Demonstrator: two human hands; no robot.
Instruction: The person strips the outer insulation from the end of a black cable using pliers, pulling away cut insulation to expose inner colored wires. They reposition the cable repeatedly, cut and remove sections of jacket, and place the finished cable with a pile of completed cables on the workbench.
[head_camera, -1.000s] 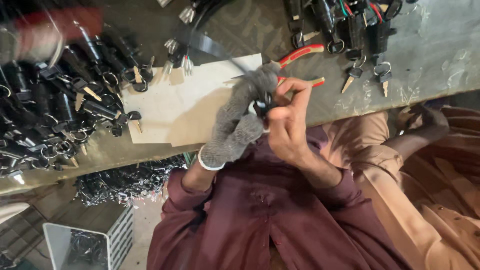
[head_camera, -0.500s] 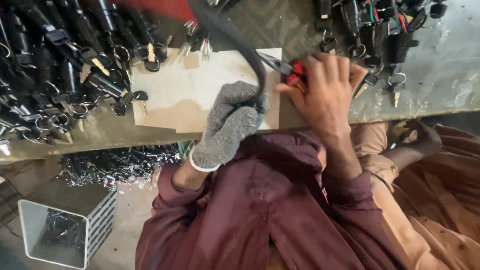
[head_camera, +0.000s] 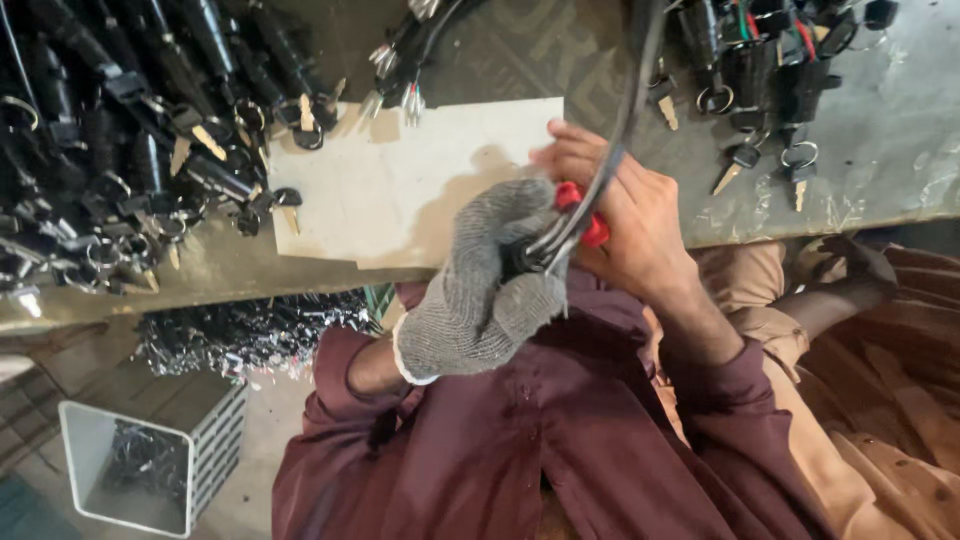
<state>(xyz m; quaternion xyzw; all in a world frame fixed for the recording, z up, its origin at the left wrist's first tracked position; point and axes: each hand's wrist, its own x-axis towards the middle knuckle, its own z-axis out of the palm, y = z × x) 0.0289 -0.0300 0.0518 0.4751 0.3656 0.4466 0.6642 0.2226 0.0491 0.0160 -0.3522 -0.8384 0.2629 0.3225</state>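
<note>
mid-frame, the gloved left hand (head_camera: 490, 290) is closed around a black cable (head_camera: 610, 150) while the bare right hand (head_camera: 630, 215) clasps red-handled pliers (head_camera: 590, 225) at it, so the work looks underway, with piles of keyed switches (head_camera: 130, 150) at upper left lying untouched.

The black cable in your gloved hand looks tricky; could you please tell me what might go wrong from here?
1. The right hand is bare and wrapped round the red-handled tool, close to the black cable; a slip could nick the fingers.
2. The gloved left hand pinches the cable right beside the tool, so the glove could get caught.
3. The cable arcs over the keyed switches and might drag them along the bench.
</note>
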